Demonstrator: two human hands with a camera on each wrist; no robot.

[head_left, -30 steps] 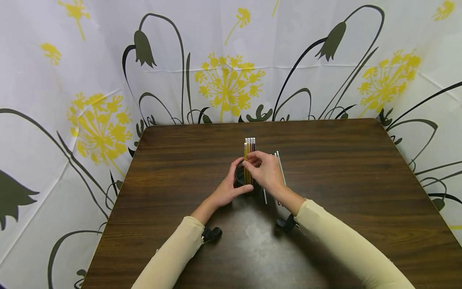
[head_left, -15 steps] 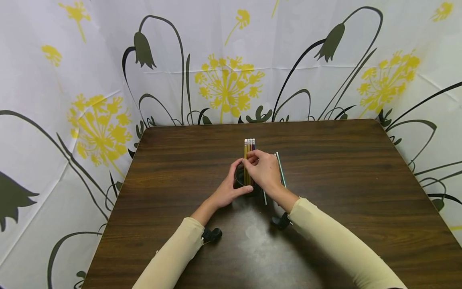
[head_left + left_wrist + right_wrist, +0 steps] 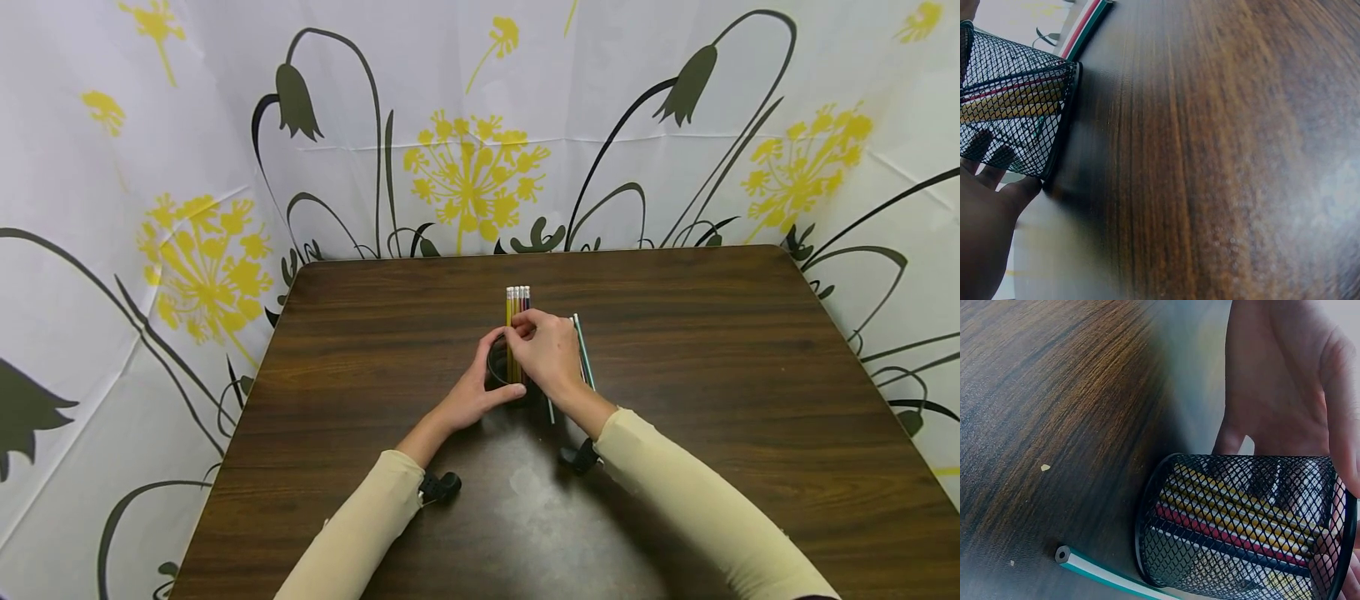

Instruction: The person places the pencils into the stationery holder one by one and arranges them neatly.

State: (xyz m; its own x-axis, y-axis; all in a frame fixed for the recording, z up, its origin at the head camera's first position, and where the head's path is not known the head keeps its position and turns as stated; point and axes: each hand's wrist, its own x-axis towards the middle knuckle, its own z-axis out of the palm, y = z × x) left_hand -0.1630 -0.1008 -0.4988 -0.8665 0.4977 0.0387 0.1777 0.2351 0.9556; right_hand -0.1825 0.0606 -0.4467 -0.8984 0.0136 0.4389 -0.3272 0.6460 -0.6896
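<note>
My left hand [image 3: 468, 396] grips a black mesh pencil cup [image 3: 1254, 519] from the left side, its fingers curved round the wall. Inside the cup several pencils [image 3: 517, 302] stand side by side with their eraser ends up: yellow ones, a red one and a dark one. At the rim, the thumb and index finger of my right hand [image 3: 553, 354] pinch the leftmost yellow pencil [image 3: 509, 307]. From the head view, my right hand covers part of the cup. The mesh wall shows the pencil shafts in both wrist views.
A green-and-white pencil [image 3: 584, 350] lies on the brown wood table [image 3: 675, 333] right of the cup, partly behind my right hand. Another thin pale pencil [image 3: 551, 408] pokes out below that hand. A floral curtain [image 3: 465, 83] hangs behind the table.
The leftmost yellow pencil's top has risen slightly and stands level with the others. My right hand has shifted a little left and its forearm inward. The left hand has stayed in place.
</note>
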